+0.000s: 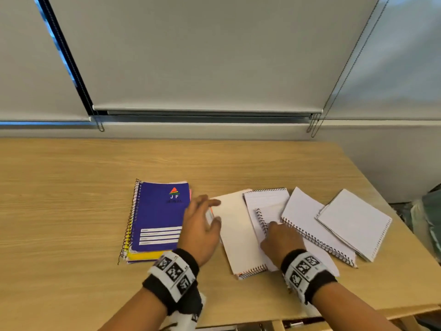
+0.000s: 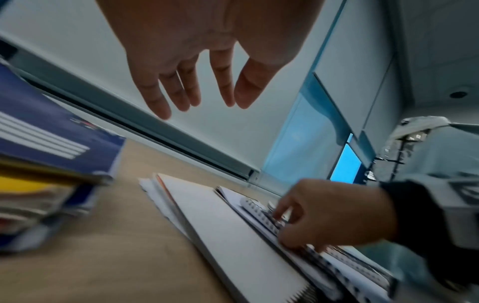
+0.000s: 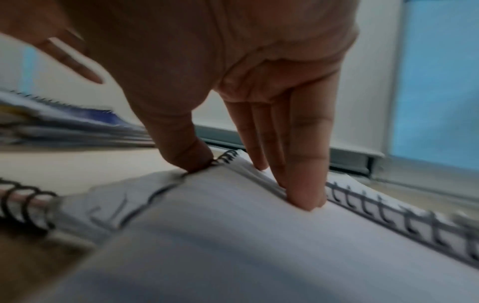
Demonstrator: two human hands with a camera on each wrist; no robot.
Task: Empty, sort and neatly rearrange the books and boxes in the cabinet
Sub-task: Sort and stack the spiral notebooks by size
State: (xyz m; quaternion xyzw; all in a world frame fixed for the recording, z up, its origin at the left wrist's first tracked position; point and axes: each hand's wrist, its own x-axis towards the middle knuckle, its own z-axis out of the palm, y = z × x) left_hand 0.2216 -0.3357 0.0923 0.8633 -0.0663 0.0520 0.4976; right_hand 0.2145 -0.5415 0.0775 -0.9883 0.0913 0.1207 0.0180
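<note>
A stack of spiral notebooks with a blue cover (image 1: 157, 216) on top lies on the wooden table (image 1: 71, 211). To its right, several white spiral notebooks lie fanned out, the nearest a long pad (image 1: 235, 235) with an orange edge. My left hand (image 1: 210, 212) hovers between the blue stack and that pad, fingers relaxed and holding nothing; the left wrist view shows the left hand (image 2: 204, 102) spread in the air. My right hand (image 1: 276, 229) pinches a small spiral notepad (image 1: 269, 215) that lies on the fan. The thumb (image 3: 191, 160) is at the coil and the fingers (image 3: 303, 196) at the opposite edge.
Two more white notebooks (image 1: 303, 211) (image 1: 355, 223) lie toward the table's right edge. Lowered grey roller blinds (image 1: 202, 56) with bead chains (image 1: 315, 125) hang behind the table. A green bundle (image 1: 432, 211) sits beyond the right edge.
</note>
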